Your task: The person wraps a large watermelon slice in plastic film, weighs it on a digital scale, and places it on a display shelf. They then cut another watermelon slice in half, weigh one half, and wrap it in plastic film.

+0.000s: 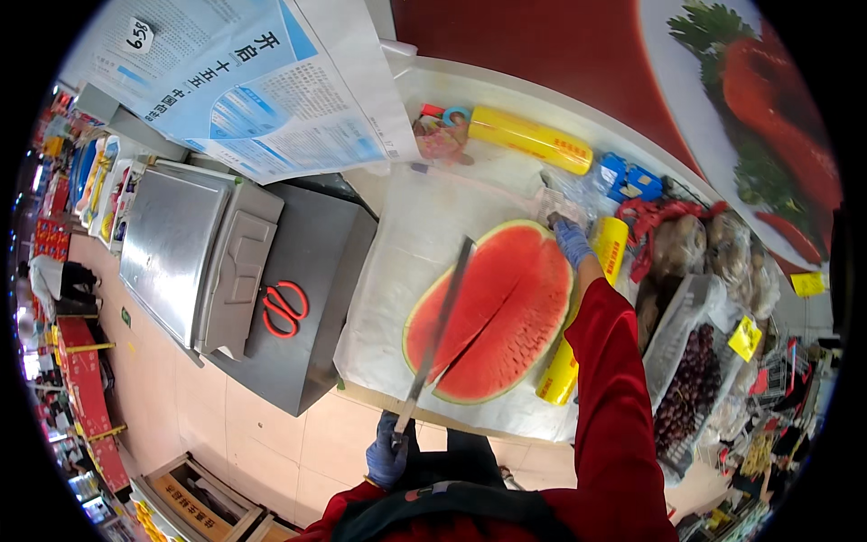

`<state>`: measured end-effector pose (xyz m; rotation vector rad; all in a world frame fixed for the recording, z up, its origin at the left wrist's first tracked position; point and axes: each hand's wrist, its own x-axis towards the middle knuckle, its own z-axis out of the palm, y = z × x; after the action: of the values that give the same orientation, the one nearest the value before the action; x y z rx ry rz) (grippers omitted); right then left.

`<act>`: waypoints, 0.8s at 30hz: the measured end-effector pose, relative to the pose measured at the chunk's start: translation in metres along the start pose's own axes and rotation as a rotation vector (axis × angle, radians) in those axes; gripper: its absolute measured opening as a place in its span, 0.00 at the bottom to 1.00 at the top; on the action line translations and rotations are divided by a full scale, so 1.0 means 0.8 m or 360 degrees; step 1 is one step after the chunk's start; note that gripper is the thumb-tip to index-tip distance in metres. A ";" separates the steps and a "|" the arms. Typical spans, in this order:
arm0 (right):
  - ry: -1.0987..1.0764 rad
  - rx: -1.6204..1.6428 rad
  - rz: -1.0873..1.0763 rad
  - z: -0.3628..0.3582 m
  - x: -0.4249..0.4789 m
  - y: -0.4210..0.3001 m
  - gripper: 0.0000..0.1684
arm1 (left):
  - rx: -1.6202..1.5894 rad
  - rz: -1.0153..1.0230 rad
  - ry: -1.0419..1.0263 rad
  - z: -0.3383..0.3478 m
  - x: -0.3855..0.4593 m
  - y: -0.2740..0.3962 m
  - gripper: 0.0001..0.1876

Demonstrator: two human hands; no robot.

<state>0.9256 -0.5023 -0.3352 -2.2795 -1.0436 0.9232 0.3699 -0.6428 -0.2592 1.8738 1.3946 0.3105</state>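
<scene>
A large watermelon piece (504, 311), red flesh up and split by a long cut, lies on the pale sheet covering the worktop. My left hand (387, 455), in a blue-grey glove, grips the handle of a long knife (437, 325) at the table's near edge. The blade slants up across the left part of the red flesh; whether it touches is unclear. At the melon's upper right rim is my right hand (571, 238), gloved too, beside a crumpled pale net-like wrap (559, 205). Its fingertips are darkened, and I cannot tell if they hold anything.
A weighing scale (176, 251) and red-handled scissors (284, 309) are at left. Yellow rolls of film (532, 139) lie behind and right of the melon. A crate of dark grapes (691, 386) stands at right. A printed sheet (271, 88) hangs at upper left.
</scene>
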 end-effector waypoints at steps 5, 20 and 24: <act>-0.0405 -0.0028 0.0139 0.005 0.013 -0.023 0.37 | 0.0211 0.0054 -0.0097 -0.002 -0.005 0.002 0.11; 0.0367 0.1479 0.0938 0.040 -0.162 0.087 0.30 | 0.0155 0.0038 -0.0126 -0.048 0.055 0.002 0.09; 0.0664 0.1796 0.0815 0.141 -0.254 0.186 0.33 | 0.0109 0.0118 -0.0060 -0.053 0.081 0.009 0.10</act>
<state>0.8145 -0.7371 -0.4279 -1.5952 0.2709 0.8314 0.3741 -0.5673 -0.2410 1.9801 1.3280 0.2656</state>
